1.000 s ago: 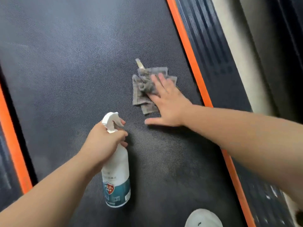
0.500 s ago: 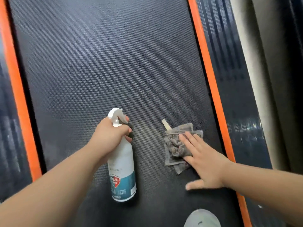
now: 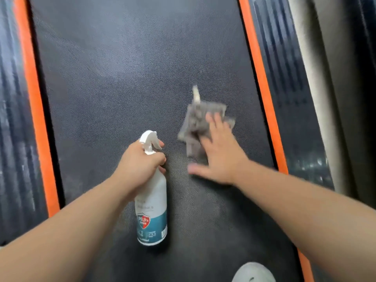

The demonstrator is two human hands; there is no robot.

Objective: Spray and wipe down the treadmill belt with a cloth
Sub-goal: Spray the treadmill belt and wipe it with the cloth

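While the right hand lies flat, fingers spread, on the grey cloth, pressing it to the treadmill belt just right of the spray bottle, the wiping step looks to be in hand. The left hand grips the bottle's neck, one finger at the trigger. The next move probably calls for firm strokes over the belt beyond the bottle, perhaps after spraying there.

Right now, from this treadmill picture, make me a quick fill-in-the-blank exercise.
1. The left hand grips a spray bottle with a ____ trigger head.
2. The right hand presses a grey cloth that lies ____ of the bottle.
3. Both edges of the treadmill belt carry ____ stripes.
Missing words: white; right; orange.
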